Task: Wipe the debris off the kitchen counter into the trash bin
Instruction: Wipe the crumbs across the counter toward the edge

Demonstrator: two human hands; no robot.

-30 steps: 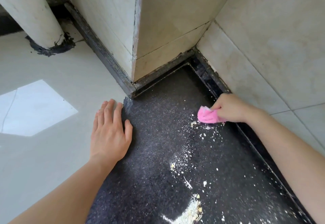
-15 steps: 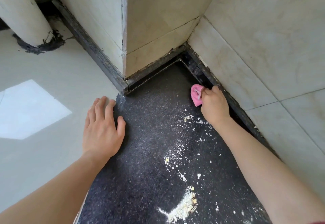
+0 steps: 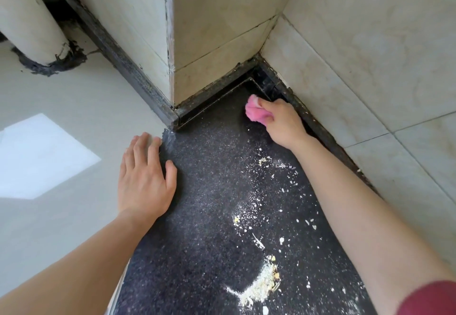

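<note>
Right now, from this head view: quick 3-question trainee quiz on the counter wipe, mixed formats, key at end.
1. Multiple choice: the right hand grips A) a pink cloth, B) a metal scraper, C) nothing.
2. True or false: the left hand lies flat, fingers straight, at the left edge of the dark speckled counter, holding nothing.
3. Fill in: the largest debris pile lies ___ to the camera than the cloth (nearer/farther).
Key: 1 A. 2 true. 3 nearer.
</note>
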